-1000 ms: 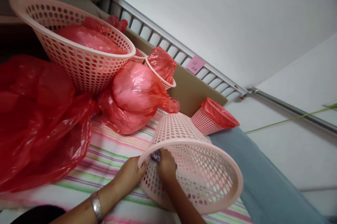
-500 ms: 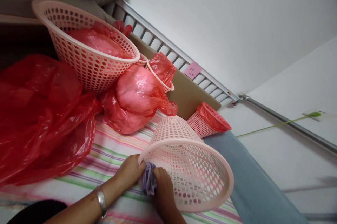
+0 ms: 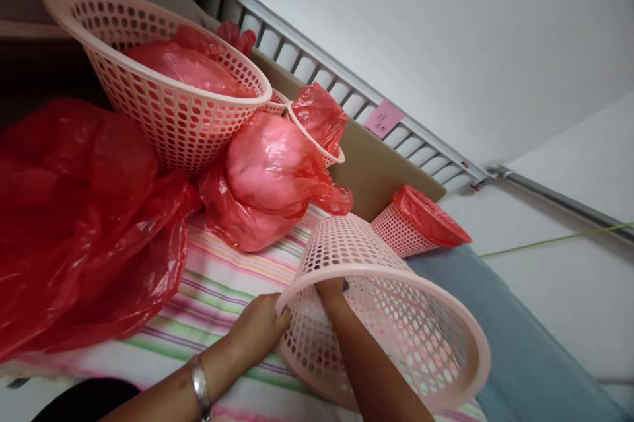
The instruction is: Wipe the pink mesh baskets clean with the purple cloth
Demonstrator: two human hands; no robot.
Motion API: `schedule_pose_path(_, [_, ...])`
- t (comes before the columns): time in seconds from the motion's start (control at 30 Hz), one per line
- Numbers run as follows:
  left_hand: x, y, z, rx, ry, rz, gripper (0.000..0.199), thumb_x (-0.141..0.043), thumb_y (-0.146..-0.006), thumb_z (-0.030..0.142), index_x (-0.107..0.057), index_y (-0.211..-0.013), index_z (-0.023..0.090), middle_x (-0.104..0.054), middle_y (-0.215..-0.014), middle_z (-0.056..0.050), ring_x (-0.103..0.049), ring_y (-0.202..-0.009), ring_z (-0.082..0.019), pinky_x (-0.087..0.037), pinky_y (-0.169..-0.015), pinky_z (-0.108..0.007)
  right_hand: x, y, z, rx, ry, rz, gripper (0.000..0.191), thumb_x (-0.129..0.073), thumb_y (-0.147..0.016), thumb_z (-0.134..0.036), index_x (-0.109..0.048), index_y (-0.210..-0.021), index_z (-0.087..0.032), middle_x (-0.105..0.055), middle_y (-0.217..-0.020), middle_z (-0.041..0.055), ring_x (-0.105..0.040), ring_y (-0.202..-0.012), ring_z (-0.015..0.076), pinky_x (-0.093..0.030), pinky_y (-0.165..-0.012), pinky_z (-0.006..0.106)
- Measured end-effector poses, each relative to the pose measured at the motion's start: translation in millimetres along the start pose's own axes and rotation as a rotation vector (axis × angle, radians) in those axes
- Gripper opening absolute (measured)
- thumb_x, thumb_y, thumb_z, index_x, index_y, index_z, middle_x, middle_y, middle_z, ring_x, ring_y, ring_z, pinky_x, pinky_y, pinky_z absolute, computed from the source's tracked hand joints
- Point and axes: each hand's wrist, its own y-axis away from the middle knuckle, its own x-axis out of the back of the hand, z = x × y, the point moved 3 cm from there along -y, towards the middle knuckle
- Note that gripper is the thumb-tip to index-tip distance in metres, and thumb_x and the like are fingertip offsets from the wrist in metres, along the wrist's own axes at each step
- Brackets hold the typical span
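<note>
A pale pink perforated plastic basket [image 3: 354,244] lies tipped over on a striped cloth [image 3: 218,283], its wide mouth towards me. My left hand [image 3: 262,324], a silver bangle on the wrist, grips the rim at its left side. Reaching deep through the mouth, my right hand [image 3: 329,287] is inside against the upper left wall. Only a small dark bit of the purple cloth [image 3: 345,285] shows beside its fingers, which are mostly hidden.
A larger pink basket [image 3: 163,92] holding red plastic stands at upper left. Red plastic bags [image 3: 89,230] lie on the left, with a filled red bag [image 3: 272,174] in the middle. A red-lined basket [image 3: 419,224] stands behind, near a metal railing [image 3: 356,95] and blue padding [image 3: 515,336].
My right hand has moved from the rim into the basket, taking the purple cloth along. My left hand stays on the rim. The view has shifted slightly.
</note>
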Motion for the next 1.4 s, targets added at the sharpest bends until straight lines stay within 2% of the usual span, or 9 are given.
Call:
schedule_pose_path(0.13, [-1.8,-0.6,-3.1,-0.007,-0.016,0.026,0.033,-0.039,-0.082,0.026,-0.069,-0.078,0.013,-0.07,-0.077,-0.008,-0.062,-0.07,-0.019,-0.04,-0.059,-0.024,-0.1,3.9,4.3,0.016,-0.001,-0.023,0.035,-0.038,-0.086,-0.017,-0.061,-0.111,-0.021,-0.064,-0.112,0.0095,-0.047,-0.118,0.0264,-0.028,-0.102,0.041])
schedule_pose_path(0.27, [-2.7,-0.6,-5.8,-0.017,-0.025,0.042,0.032,-0.039,-0.081,0.025,-0.068,-0.077,0.012,-0.069,-0.074,-0.007,-0.062,-0.068,-0.018,-0.039,-0.058,-0.023,8.4,31.6,1.4,-0.025,-0.007,-0.044,0.036,-0.041,-0.079,-0.011,-0.061,-0.109,-0.018,-0.065,-0.105,0.0118,-0.056,-0.102,0.0251,-0.039,-0.086,0.035])
schedule_pose_path(0.43, [-2.1,-2.1,-9.7,-0.012,-0.015,0.04,0.031,-0.04,-0.08,0.026,-0.068,-0.079,0.012,-0.07,-0.075,-0.008,-0.062,-0.069,-0.019,-0.04,-0.059,-0.023,22.7,109.2,-16.9,0.095,-0.054,0.027,0.038,-0.044,-0.075,-0.006,-0.057,-0.11,-0.017,-0.062,-0.091,0.01,-0.056,-0.086,0.0238,-0.038,-0.073,0.033])
schedule_pose_path(0.57, [-2.6,-1.7,-11.6,0.004,-0.006,0.05,0.033,-0.04,-0.081,0.029,-0.067,-0.076,0.012,-0.068,-0.07,-0.008,-0.061,-0.066,-0.019,-0.04,-0.057,-0.024,33.7,179.1,-26.5,0.247,-0.218,0.097,0.029,-0.048,-0.072,-0.005,-0.057,-0.093,-0.022,-0.06,-0.087,0.0053,-0.052,-0.082,0.0217,-0.035,-0.072,0.032])
schedule_pose_path(0.7, [-1.3,0.4,-8.3,0.011,-0.013,0.061,0.035,-0.038,-0.081,0.031,-0.066,-0.074,0.011,-0.067,-0.068,-0.008,-0.061,-0.064,-0.019,-0.04,-0.057,-0.024,42.2,209.6,-26.5,0.357,-0.327,0.118,0.033,-0.05,-0.067,-0.002,-0.055,-0.089,-0.024,-0.058,-0.09,0.0023,-0.05,-0.082,0.0198,-0.034,-0.072,0.031])
schedule_pose_path(0.83, [0.1,0.4,-4.3,0.004,-0.051,0.048,0.034,-0.039,-0.081,0.03,-0.066,-0.073,0.011,-0.067,-0.069,-0.008,-0.06,-0.065,-0.019,-0.039,-0.057,-0.024,39.1,182.0,-20.5,0.297,-0.297,0.049,0.022,-0.051,-0.072,-0.007,-0.056,-0.088,-0.022,-0.058,-0.086,0.0038,-0.051,-0.081,0.0202,-0.034,-0.07,0.03])
schedule_pose_path(1.0, [-1.1,-1.8,-3.2,-0.019,-0.028,0.037,0.031,-0.041,-0.079,0.025,-0.068,-0.078,0.012,-0.068,-0.072,-0.008,-0.061,-0.067,-0.018,-0.038,-0.056,-0.022,23.2,101.5,-4.9,0.121,-0.094,0.001,0.038,-0.046,-0.074,-0.007,-0.057,-0.109,-0.018,-0.061,-0.094,0.0095,-0.055,-0.087,0.0224,-0.037,-0.074,0.031])
schedule_pose_path(1.2, [0.0,-1.3,-0.4,-0.009,-0.044,0.012,0.031,-0.041,-0.081,0.026,-0.068,-0.077,0.013,-0.069,-0.072,-0.008,-0.061,-0.067,-0.018,-0.039,-0.057,-0.023,4.2,15.2,11.5,-0.011,-0.096,0.046,0.031,-0.044,-0.081,-0.017,-0.062,-0.106,-0.021,-0.064,-0.103,0.0113,-0.055,-0.104,0.0273,-0.04,-0.087,0.041])
schedule_pose_path(1.4, [0.6,-1.3,2.2,0.01,-0.024,0.002,0.035,-0.04,-0.084,0.032,-0.068,-0.079,0.012,-0.069,-0.075,-0.009,-0.061,-0.068,-0.019,-0.041,-0.059,-0.024,1.9,-1.3,15.0,-0.005,-0.152,0.096,0.034,-0.041,-0.084,-0.028,-0.057,-0.114,-0.025,-0.06,-0.115,0.0104,-0.046,-0.118,0.0287,-0.037,-0.094,0.045])
